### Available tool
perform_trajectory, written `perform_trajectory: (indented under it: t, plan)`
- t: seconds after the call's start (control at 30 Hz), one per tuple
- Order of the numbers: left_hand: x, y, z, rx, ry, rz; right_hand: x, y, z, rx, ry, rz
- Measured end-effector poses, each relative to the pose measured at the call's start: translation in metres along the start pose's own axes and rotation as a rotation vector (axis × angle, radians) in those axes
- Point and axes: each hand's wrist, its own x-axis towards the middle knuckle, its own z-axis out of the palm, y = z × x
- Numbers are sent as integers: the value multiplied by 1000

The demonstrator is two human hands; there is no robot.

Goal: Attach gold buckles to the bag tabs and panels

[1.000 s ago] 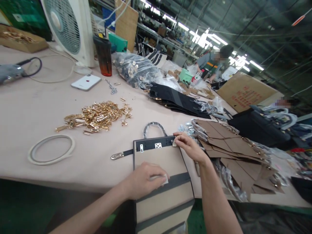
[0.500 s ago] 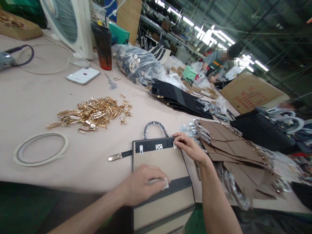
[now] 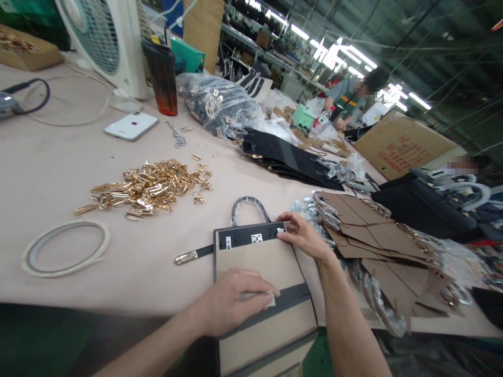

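Observation:
A beige and black bag panel lies at the table's front edge, with a wrapped loop handle at its top and a strap with a metal tip to its left. Two metal plates sit on its black top band, one of them at the middle. My right hand is at the band's right end, fingers pressed on a small pale piece. Over the panel's middle, my left hand pinches a small pale piece.
Gold hardware is heaped behind a tape roll. Farther back are a phone, a tumbler and a fan. Brown panels and black panels lie rightward. A person stands beyond.
My right hand's fingertips have shifted slightly on the band, showing more of the small pale piece. My left hand has moved slightly right and down.

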Motion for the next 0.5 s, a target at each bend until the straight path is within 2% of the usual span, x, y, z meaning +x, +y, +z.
perform_trajectory:
  t: [0.1, 0.27, 0.4, 0.5]
  plan:
    - [1, -1, 0, -64, 29, 18, 6, 3, 0, 175, 15, 111]
    - [1, -5, 3, -170, 70, -8, 12, 5, 2, 244, 84, 172]
    - [0, -10, 6, -247, 83, -138, 11, 7, 8, 230, 159, 173]
    - [2, -10, 7, -228, 98, -179, 5, 7, 17, 198, 303, 105]
